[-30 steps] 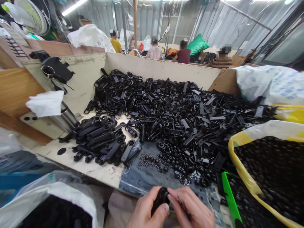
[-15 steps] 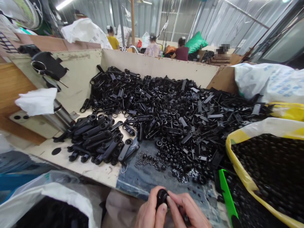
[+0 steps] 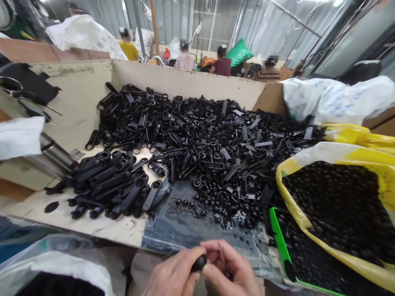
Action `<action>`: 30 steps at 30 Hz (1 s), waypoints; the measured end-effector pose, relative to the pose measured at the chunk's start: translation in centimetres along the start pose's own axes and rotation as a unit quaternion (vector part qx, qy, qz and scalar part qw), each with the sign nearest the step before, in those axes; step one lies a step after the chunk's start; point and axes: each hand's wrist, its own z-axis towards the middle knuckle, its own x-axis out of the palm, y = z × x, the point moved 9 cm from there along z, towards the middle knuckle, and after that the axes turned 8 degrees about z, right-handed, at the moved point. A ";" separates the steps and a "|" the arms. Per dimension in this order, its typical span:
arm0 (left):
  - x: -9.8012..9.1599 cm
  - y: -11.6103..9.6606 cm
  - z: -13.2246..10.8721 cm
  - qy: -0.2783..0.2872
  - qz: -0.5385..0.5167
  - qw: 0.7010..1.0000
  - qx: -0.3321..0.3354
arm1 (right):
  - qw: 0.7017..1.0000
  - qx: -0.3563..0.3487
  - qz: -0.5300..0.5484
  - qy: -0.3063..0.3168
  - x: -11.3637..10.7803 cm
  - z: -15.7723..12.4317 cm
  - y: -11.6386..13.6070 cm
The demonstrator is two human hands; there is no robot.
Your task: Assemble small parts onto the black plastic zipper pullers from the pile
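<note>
At the table's front edge, my left hand [image 3: 174,271] is closed on a rounded black plastic knob [image 3: 200,262], its thumb and fingers wrapped round the part. Pressed up close from the other side is my right hand [image 3: 233,267], fingers curled and thumb tip against the knob. Something small and dark shows inside the right palm, too hidden to name. Beyond the hands, a blue-grey mat [image 3: 173,230] carries loose small screws [image 3: 182,205], bright metal pins [image 3: 228,220] and black round caps [image 3: 210,197].
Long black handle-shaped parts [image 3: 114,181] are stacked at left, with a large heap of black plastic pieces [image 3: 191,127] behind. A yellow-edged sack [image 3: 290,197] of black balls and a green-rimmed tray [image 3: 279,234] stand right. A white sack [image 3: 70,263] sits lower left. Several people work far behind.
My hands have shifted slightly left in the picture, and the knob has turned so a smooth rounded side shows. The right fingers have lifted and curled. The camera view has swung right.
</note>
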 end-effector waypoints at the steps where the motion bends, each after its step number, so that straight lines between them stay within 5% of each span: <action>1: -0.4 -0.1 0.0 -0.011 0.040 0.999 0.024 | 1.000 0.015 0.020 0.016 0.4 0.3 -0.1; 3: -1.3 0.0 -0.2 -0.043 0.078 0.996 0.013 | 0.999 0.029 0.030 0.034 1.0 0.8 -0.1; 5: -2.1 0.9 -0.4 -0.058 0.033 0.995 -0.074 | 0.998 0.032 0.005 0.046 1.5 1.5 0.0; 9: -0.6 2.3 -1.0 0.024 -0.151 0.963 -0.221 | 0.993 -0.048 -0.094 0.052 2.1 2.4 2.6; 13: 1.8 1.0 -0.9 0.146 -0.322 0.911 -0.211 | 0.972 -0.135 -0.167 0.100 3.5 2.5 6.1; 17: 2.4 0.0 -1.2 0.225 -0.326 0.890 -0.228 | 0.967 -0.119 -0.192 0.120 3.6 2.5 6.3; 30: 2.1 0.1 -2.4 0.232 -0.367 0.854 -0.287 | 0.945 -0.079 -0.253 0.193 3.8 2.0 4.9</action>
